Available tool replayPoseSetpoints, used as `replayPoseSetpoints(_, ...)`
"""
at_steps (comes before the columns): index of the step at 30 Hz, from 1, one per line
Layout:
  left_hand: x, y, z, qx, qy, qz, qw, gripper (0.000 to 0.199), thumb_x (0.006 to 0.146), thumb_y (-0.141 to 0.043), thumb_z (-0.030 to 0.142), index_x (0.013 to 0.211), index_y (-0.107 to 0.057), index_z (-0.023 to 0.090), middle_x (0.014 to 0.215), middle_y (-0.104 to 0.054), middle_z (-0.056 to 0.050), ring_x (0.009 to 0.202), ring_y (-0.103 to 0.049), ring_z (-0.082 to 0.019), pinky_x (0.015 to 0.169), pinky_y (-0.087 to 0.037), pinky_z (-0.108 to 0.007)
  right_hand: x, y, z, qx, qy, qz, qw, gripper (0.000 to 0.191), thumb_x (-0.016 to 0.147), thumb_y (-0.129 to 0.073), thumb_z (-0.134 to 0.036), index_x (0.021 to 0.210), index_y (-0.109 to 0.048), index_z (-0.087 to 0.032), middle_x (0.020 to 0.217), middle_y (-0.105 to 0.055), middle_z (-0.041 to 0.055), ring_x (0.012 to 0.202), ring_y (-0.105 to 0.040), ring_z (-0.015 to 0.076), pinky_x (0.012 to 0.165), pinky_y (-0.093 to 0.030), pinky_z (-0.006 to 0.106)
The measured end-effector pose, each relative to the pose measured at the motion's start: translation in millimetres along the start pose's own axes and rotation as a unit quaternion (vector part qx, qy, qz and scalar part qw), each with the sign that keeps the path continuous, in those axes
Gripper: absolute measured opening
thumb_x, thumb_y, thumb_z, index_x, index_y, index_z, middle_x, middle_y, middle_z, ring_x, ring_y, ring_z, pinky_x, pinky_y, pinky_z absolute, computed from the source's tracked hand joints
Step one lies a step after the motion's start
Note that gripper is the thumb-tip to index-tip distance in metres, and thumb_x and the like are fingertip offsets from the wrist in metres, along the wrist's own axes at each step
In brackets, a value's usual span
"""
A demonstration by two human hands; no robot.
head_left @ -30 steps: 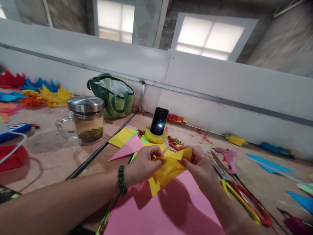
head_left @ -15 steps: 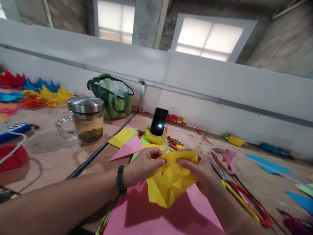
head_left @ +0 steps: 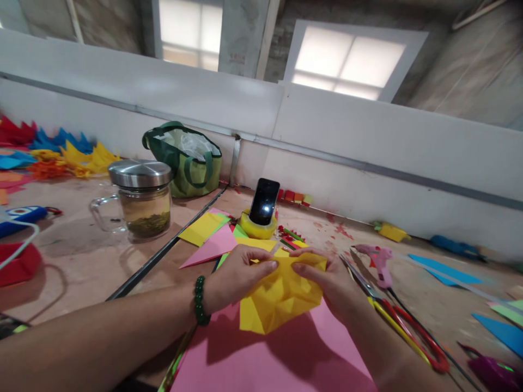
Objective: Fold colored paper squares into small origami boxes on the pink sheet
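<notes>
A creased sheet of yellow paper (head_left: 273,305) is held up between my two hands, over a large pink sheet (head_left: 261,365) on the table. My left hand (head_left: 243,275), with a green bead bracelet (head_left: 200,300) at its wrist, pinches the paper's upper left part between thumb and fingers. At the upper right part, my right hand (head_left: 327,272) pinches it too, thumb in front. The fingers behind the paper are mostly hidden. Beyond the hands, a phone (head_left: 265,201) leans upright in a yellow tape roll (head_left: 258,226).
Scissors (head_left: 384,305) and a pink glue gun (head_left: 378,264) lie to the right, near blue paper (head_left: 443,269). On the left stand a lidded glass mug of tea (head_left: 145,209) and a green bag (head_left: 200,174). Folded paper pieces (head_left: 92,158) lie at the far left.
The lower edge of the yellow paper has risen and tipped, so its hanging part looks shorter. Both hands keep their pinch on it. The view has shifted slightly.
</notes>
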State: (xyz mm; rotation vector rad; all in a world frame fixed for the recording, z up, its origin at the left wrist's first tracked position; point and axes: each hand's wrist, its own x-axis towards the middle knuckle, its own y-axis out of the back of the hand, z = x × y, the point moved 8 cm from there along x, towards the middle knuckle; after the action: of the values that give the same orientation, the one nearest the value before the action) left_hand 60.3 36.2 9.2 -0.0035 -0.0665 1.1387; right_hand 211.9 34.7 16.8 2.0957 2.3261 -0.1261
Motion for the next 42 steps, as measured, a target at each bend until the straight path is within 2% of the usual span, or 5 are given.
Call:
replayPoseSetpoints(9, 3.2, -6.0, -23.5, -0.107, 0.126, -0.07, 0.984, 0.03, 0.068, -0.073, 0.039, 0.073, -0.061, 0.012, 0.061, -0.054, 0.003, 0.049, -0.046, -0.006, 0.047, -0.028, -0.018, 0.7, 7.3, 0.5, -0.022, -0.028, 0.013, 0.999, 0.026, 0.052, -0.087, -0.027, 0.07, -0.07, -0.018, 0.065, -0.068, -0.0015, 0.057, -0.06, 0.0102, 0.055, -0.045, 0.02)
replayPoseSetpoints(26, 2.7, -7.7, -20.6, -0.129, 0.104, -0.06, 0.984, 0.029, 0.058, -0.081, 0.03, 0.071, -0.062, 0.012, 0.058, -0.055, 0.005, 0.049, -0.047, -0.005, 0.05, -0.034, -0.019, -1.3, -2.9, -0.7, -0.093, -0.015, -0.074, 0.993, 0.025, 0.061, -0.082, -0.03, 0.078, -0.07, -0.017, 0.072, -0.068, 0.0001, 0.063, -0.062, 0.0125, 0.06, -0.049, 0.023)
replayPoseSetpoints(34, -1.2, -4.3, -12.9, -0.018, 0.087, -0.027, 0.996, 0.02, 0.06, -0.069, 0.019, 0.078, -0.065, 0.012, 0.057, -0.057, 0.004, 0.051, -0.049, -0.007, 0.05, -0.035, -0.018, -7.3, -8.7, -17.3, -0.181, 0.092, -0.056, 0.977, 0.01, 0.067, -0.074, -0.023, 0.075, -0.072, -0.019, 0.076, -0.069, 0.0023, 0.069, -0.061, 0.0151, 0.062, -0.05, 0.024)
replayPoseSetpoints(38, 1.5, 0.5, -8.5, -0.022, 0.051, -0.006, 0.998, 0.029, 0.06, -0.068, 0.019, 0.088, -0.065, 0.013, 0.079, -0.064, -0.001, 0.068, -0.058, -0.012, 0.061, -0.043, -0.021, -9.2, 0.3, -28.4, -0.215, 0.144, 0.008, 0.966, 0.008, 0.066, -0.073, -0.024, 0.074, -0.072, -0.02, 0.073, -0.069, 0.0019, 0.069, -0.062, 0.0162, 0.061, -0.05, 0.025)
replayPoseSetpoints(42, 2.9, -8.2, -16.7, -0.03, 0.053, -0.059, 0.996, 0.023, 0.072, -0.061, 0.034, 0.079, -0.061, 0.012, 0.072, -0.061, -0.002, 0.065, -0.057, -0.014, 0.06, -0.042, -0.024, -14.1, 1.7, -41.5, -0.274, 0.199, 0.038, 0.94, 0.005, 0.067, -0.071, -0.024, 0.071, -0.072, -0.02, 0.074, -0.07, 0.0038, 0.071, -0.063, 0.0186, 0.062, -0.051, 0.027)
